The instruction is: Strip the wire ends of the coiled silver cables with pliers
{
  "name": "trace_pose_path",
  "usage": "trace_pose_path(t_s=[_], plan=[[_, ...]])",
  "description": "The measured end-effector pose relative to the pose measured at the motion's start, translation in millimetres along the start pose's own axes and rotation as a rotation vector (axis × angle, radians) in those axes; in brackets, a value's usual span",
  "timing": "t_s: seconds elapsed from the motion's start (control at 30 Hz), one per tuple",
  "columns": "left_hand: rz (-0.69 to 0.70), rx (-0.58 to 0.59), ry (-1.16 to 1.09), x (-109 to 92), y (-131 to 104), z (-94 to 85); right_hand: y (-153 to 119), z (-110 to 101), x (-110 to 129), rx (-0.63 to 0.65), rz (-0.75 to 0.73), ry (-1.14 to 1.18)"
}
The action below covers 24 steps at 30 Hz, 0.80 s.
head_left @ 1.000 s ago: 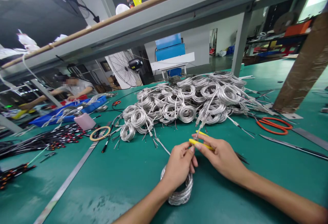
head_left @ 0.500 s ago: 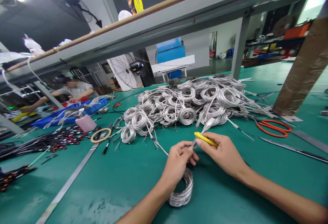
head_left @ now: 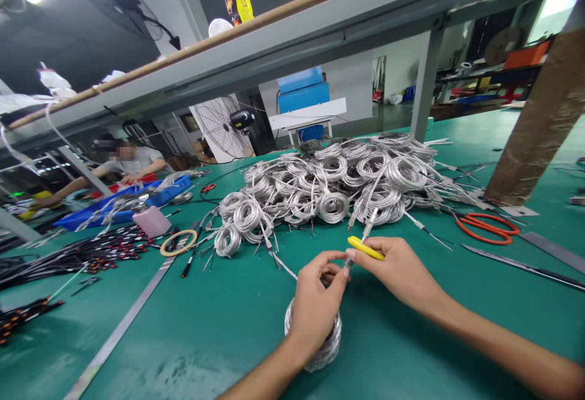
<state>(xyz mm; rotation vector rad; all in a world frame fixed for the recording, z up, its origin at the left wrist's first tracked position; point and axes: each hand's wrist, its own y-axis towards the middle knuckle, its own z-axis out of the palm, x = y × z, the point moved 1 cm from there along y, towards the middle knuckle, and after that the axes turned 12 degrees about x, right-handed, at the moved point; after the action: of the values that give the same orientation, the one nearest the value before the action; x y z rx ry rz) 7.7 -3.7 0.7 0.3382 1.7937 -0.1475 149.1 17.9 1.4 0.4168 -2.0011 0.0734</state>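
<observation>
My left hand (head_left: 320,305) pinches a clear-jacketed silver cable close to a grey sleeve-like piece (head_left: 348,262) on it. Partly behind that wrist, the cable's coil (head_left: 326,351) rests on the green table. My right hand (head_left: 402,272) is closed, its thumb and fingers at the other side of the grey piece. A slim yellow tool (head_left: 365,247) is held in the same hand; its working end is hidden, so I cannot tell its kind. Beyond the fingers a flat plug (head_left: 371,220) at the cable's end points up and away, seen nearly edge-on.
A heap of coiled silver cables (head_left: 333,177) lies ahead. Orange-handled scissors (head_left: 487,228) and a pointed metal tool (head_left: 516,266) lie right. Left are a long steel ruler (head_left: 123,327), tape ring (head_left: 178,242), pink bottle (head_left: 152,220) and black cables (head_left: 50,253). A shelf crosses above; a person sits beyond.
The plug has turned from its broad face to its narrow side. The coil has shifted a little left, further behind my left hand. Both hands keep their hold.
</observation>
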Motion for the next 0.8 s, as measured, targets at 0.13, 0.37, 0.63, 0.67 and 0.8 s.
trace_pose_path(t_s=[0.13,0.37,0.63,0.67,0.8], plan=[[-0.076,0.262,-0.129,1,8,-4.5,0,2,-3,0.038,-0.059,0.054],[-0.157,0.519,-0.348,0,15,-24.6,1,3,-5,0.131,-0.163,0.181],[-0.14,0.296,-0.362,6,16,-19.5,-2,6,-6,0.059,-0.176,0.125],[-0.13,0.237,-0.352,7,16,-17.7,-3,8,-7,0.058,-0.158,0.092],[-0.125,0.085,-0.303,10,15,-11.3,-8,16,-12,0.078,-0.137,-0.112]])
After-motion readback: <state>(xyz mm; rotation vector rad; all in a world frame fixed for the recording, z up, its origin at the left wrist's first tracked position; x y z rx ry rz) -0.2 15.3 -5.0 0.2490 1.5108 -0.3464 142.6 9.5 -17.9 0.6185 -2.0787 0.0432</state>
